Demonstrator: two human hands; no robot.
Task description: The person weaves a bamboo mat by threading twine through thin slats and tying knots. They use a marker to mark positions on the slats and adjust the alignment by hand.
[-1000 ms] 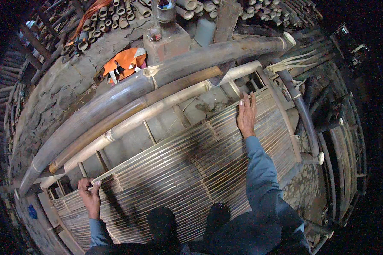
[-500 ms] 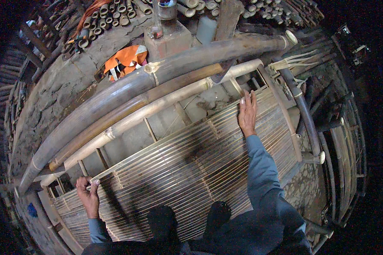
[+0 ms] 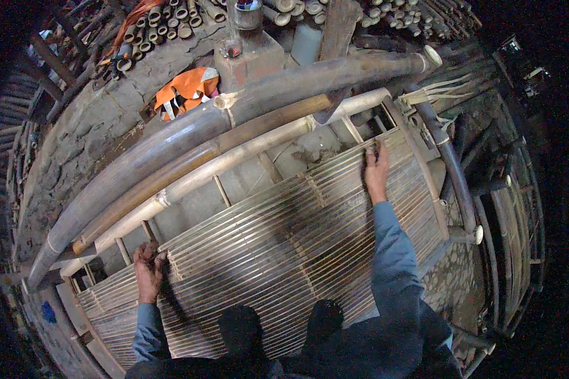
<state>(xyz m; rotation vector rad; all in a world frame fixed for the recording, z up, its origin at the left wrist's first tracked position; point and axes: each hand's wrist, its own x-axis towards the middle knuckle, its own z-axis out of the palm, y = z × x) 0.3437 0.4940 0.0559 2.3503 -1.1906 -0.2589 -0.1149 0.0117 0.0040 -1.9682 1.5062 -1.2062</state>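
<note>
My left hand [image 3: 148, 273] and right hand [image 3: 377, 172] curl at the far edge of a ribbed, pale-brown panel of thin bamboo slats [image 3: 234, 243], spread below me near a smooth, round, pale bamboo pole [image 3: 202, 177]; whether either grip clasps it, I cannot tell

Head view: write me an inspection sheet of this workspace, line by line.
Surface: slatted panel, long strips, partly shadowed.
Job's things: far-edge strips nearest both hands; pale pole beyond.
Clutter: orange cloth, crumpled behind the thick dark pole.
Hands: left hand and right hand at the far edge, fingers bent; grip unclear.
Cables: nothing seen.
Surroundings: stacked bamboo farther back; block behind the thick dark pole.
</note>
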